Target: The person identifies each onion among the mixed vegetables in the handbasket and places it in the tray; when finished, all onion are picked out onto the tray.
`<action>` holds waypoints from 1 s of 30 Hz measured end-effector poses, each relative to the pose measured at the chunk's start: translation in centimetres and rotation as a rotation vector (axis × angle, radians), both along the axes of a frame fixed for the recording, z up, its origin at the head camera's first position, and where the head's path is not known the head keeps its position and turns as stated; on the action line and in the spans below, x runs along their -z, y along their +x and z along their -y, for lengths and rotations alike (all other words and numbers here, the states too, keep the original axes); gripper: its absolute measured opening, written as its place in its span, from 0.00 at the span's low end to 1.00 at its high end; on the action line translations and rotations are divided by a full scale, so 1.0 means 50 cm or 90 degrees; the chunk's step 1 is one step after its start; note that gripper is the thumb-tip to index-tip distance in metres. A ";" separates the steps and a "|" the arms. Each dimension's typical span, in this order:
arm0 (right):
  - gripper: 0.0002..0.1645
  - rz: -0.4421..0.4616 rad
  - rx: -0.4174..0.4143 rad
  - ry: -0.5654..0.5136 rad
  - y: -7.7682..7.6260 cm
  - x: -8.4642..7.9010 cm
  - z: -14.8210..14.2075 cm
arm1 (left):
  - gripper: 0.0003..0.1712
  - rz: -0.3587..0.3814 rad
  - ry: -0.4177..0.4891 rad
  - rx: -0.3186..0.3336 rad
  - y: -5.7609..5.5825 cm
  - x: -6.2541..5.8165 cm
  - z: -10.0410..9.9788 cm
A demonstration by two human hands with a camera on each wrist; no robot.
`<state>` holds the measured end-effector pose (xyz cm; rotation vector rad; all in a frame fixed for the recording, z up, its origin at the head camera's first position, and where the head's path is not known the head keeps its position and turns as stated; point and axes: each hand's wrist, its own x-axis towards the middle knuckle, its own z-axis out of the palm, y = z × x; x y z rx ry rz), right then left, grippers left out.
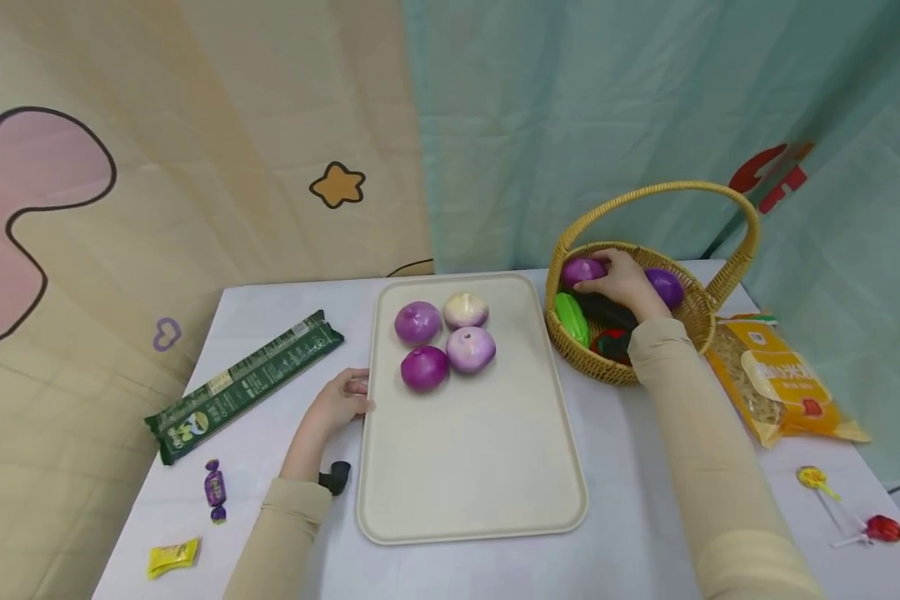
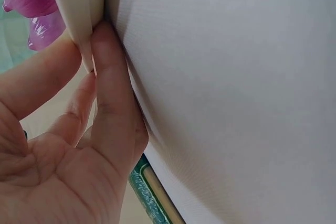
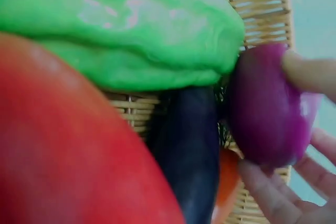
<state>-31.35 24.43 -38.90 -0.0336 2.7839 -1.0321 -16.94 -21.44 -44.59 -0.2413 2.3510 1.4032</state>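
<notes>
1. Your left hand (image 1: pixel 345 396) pinches the tray (image 1: pixel 487 467) by its edge; your right hand (image 1: pixel 624 280) has thumb and fingers curled round a purple onion (image 1: pixel 581 271), inside the basket (image 1: pixel 598 368).
2. Four onions (image 1: pixel 423 368) lie on the tray; the held one seems left to bring over. Another purple vegetable (image 1: pixel 665 288) and a green vegetable (image 1: pixel 572 320) sit in the basket.
3. The green packet (image 1: pixel 247 387) and orange bag (image 1: pixel 787 379) bear printing you cannot read surely.

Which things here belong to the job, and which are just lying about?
Likely in the job:
tray, edge in left grip
four onions on tray
fifth onion in right grip
basket

Apparently lying about:
green packet
orange bag
purple sweet
yellow sweet
two lollipops
</notes>
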 end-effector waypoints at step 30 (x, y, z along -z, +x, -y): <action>0.46 -0.006 -0.051 -0.184 0.258 -0.045 0.045 | 0.34 -0.013 -0.014 0.001 0.002 0.004 -0.002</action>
